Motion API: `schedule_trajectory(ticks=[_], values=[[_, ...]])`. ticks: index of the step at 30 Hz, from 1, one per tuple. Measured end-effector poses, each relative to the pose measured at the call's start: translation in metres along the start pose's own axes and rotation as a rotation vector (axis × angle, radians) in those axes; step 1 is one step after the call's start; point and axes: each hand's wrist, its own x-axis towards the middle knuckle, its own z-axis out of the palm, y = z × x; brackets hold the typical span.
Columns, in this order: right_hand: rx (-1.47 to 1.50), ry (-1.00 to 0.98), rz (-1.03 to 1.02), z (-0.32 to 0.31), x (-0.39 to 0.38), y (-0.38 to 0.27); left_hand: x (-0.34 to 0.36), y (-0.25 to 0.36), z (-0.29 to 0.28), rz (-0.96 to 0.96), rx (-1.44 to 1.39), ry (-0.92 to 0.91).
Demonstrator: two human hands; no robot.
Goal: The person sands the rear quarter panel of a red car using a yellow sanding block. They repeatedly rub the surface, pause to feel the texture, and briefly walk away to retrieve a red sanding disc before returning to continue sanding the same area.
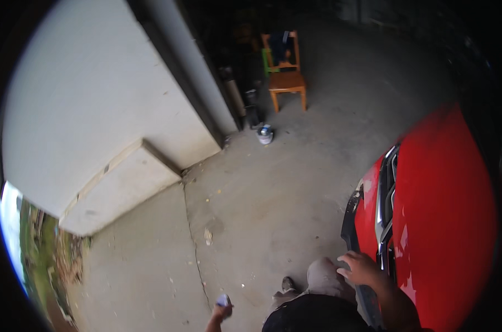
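Note:
My left hand (223, 313) is low in the view, out to the left of my body, closed around a small pale whitish-blue object (223, 300). The object's kind is too small and blurred to make out. On the other side, my right hand (363, 269) is raised beside my leg with its fingers apart and nothing in them. Right next to it is the front of a red car (444, 221). The car's dark grille with bright trim (385, 205) lies just beyond that hand; whether the hand touches the car I cannot tell.
A wooden chair (287, 82) with dark cloth over its back stands far ahead. A small whitish bucket (265, 134) sits on the concrete floor (262, 205) by the wall's end. At left rises a white wall (96, 94) with a low ledge (123, 188); outdoor ground shows beyond.

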Motion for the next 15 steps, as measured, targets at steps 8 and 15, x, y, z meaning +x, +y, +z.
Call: schedule_trajectory(ticks=[8,15], values=[[0.028,0.068,0.256,-0.069,0.236,0.1,0.23,0.466,-0.172,0.298,0.129,0.24],[-0.121,0.039,0.257,-0.214,0.497,0.153,0.303,0.621,-0.115,0.127,0.133,-0.009]])
